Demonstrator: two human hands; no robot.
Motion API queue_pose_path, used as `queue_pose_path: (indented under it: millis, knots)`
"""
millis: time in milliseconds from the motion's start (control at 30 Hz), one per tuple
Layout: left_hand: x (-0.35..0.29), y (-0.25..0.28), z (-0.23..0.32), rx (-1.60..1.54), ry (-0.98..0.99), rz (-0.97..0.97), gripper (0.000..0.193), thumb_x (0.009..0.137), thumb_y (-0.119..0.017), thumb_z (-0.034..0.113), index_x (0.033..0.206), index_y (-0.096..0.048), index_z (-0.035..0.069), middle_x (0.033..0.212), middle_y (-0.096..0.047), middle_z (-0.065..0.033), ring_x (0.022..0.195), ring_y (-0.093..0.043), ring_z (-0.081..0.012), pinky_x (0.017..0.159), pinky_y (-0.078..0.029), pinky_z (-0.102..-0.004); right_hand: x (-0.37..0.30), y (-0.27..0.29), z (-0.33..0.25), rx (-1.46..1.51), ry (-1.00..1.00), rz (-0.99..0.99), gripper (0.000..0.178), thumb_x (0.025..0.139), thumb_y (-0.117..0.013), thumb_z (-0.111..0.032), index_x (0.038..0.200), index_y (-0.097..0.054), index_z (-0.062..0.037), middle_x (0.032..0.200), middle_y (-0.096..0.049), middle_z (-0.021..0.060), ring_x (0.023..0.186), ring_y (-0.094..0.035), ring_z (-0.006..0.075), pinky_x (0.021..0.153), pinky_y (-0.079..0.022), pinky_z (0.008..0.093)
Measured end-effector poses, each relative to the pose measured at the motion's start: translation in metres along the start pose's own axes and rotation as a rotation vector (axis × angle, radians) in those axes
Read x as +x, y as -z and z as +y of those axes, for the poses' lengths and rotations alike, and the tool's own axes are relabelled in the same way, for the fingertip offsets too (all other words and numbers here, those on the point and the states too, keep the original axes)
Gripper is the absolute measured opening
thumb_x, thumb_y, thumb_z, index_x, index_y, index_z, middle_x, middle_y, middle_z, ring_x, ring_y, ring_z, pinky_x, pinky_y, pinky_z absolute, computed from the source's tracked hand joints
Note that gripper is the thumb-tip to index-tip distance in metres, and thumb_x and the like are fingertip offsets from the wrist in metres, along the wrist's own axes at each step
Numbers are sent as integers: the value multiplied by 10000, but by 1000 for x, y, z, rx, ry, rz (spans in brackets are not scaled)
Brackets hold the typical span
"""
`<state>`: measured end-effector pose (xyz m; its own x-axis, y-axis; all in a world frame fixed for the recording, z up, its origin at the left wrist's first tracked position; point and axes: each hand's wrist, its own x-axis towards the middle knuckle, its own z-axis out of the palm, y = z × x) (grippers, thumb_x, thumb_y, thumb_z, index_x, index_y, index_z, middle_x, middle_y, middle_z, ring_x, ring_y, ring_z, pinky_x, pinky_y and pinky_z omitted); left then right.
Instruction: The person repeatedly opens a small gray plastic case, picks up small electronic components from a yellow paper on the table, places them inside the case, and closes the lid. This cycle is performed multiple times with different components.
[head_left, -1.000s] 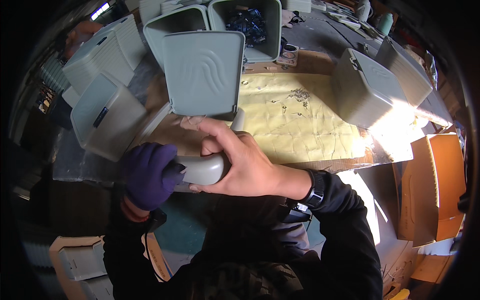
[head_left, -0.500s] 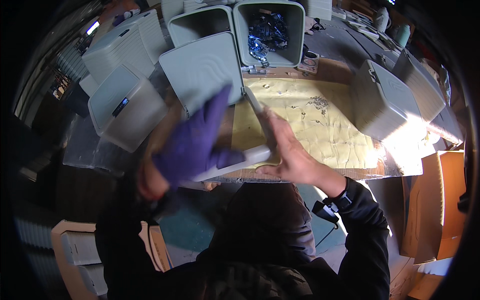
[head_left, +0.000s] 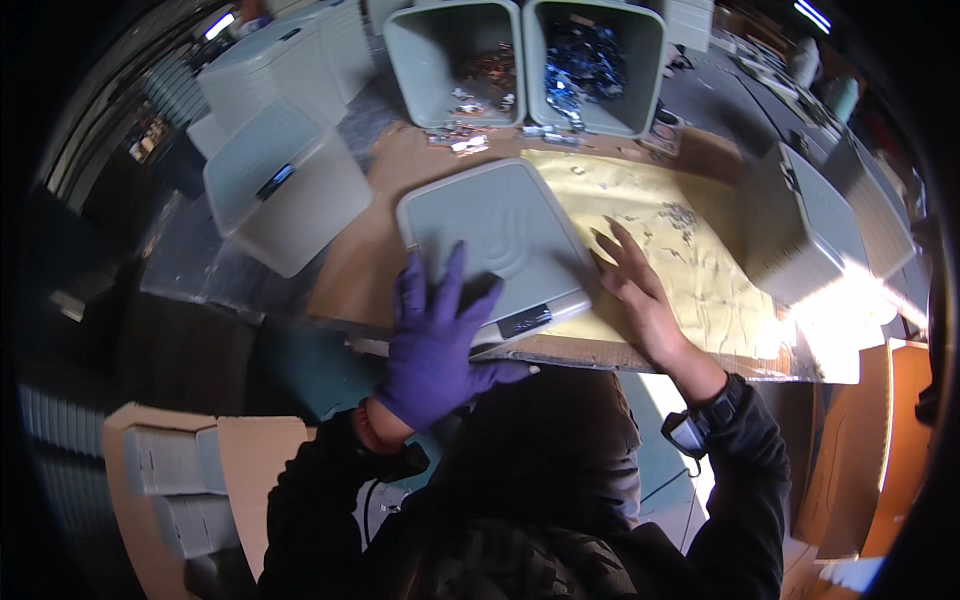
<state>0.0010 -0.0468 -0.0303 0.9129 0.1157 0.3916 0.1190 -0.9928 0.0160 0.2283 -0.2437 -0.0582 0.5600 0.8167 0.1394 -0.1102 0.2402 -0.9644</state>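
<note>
A cluttered workshop, seen from above through a wide lens: a worktable (head_left: 360,270) covered in brown cardboard, with a crinkled gold sheet (head_left: 690,250) spread over its right half.

A flat grey square device (head_left: 500,245) with rounded corners lies face up near the table's front edge, at its middle, partly overlapping the gold sheet's left side. The left hand (head_left: 440,340), in a purple glove, lies spread flat on the device's front left part, fingers fanned wide, gripping nothing. The right hand (head_left: 635,290), bare, is also spread flat, fingers apart; it rests on the gold sheet just beside the device's right edge, its fingertips touching or nearly touching that edge. It holds nothing. A dark watch (head_left: 690,430) sits on the right wrist, and both arms wear dark sleeves.

At the back edge of the table stand two open grey bins: the left bin (head_left: 455,60) holds coppery scraps, the right bin (head_left: 595,60) holds bluish scraps. A few small scraps (head_left: 455,140) lie loose on the cardboard in front of them.

More grey housings of the same kind sit around: one large one (head_left: 285,200) at the table's left edge, others stacked behind it toward the back left corner, and two (head_left: 800,230) at the right edge. Cardboard boxes (head_left: 170,480) stand on the floor at the lower left.
</note>
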Motion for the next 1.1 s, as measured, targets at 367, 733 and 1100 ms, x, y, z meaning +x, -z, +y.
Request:
queue_pose_path:
  millis: [367,733,1100]
  knots:
    - [-28,78,-110,261,164,433,731,862,-711,516,1457,-549,123,1573,-409,-201,1474,-334,-451,1207,-203,-647,-48,-28,-67,-519,410,-41,873,926,-592,-113,1635,-87,-43,1691,-135,216,1555,-181,388,1255,-148,521]
    - [12,118,-278,404,347,339,576,913,-722,445,1415,-600,189,1459,-498,-296,1367,-452,-489,1153,-305,-600,-107,373,-189,-1940,341,1267,649,995,-629,-405,1558,-413,-165,1634,-329,188,1474,-360,421,1161,-376,526]
    - [63,78,-147,-68,-68,653,500,933,-553,128,1429,-591,84,1562,-419,-185,1449,-373,-396,1205,-270,-496,-146,429,-200,-998,200,1403,444,964,-690,-156,1364,-592,10,1098,-735,174,884,-713,194,769,-569,276]
